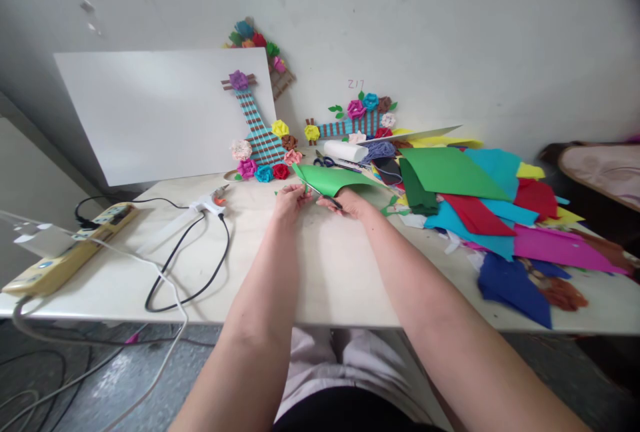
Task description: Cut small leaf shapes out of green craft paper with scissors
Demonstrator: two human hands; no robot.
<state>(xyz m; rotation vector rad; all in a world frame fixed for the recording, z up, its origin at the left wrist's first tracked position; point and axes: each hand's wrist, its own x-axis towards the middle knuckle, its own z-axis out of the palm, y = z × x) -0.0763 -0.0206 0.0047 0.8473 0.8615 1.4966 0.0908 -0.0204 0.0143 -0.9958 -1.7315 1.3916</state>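
Note:
My right hand (350, 204) is closed around the dark handles of a pair of scissors (314, 189), whose blades point left and away from me. Against those blades lies a sheet of green paper (335, 179), curled along its right side and raised over my right hand. My left hand (293, 197) pinches the paper's near left edge, close to the blade tips. A narrow strip of the sheet stands up at its left end. Exactly how far the blades reach into the paper is too small to tell.
A glue gun (207, 201) and its looping cord lie left, near a power strip (70, 249). Flower-trimmed guitar-shaped crafts (260, 129) lean at the back by a white board (170, 112). Coloured paper sheets (455, 172) pile up right, beside a white roll (345, 151) and other scissors (325, 161).

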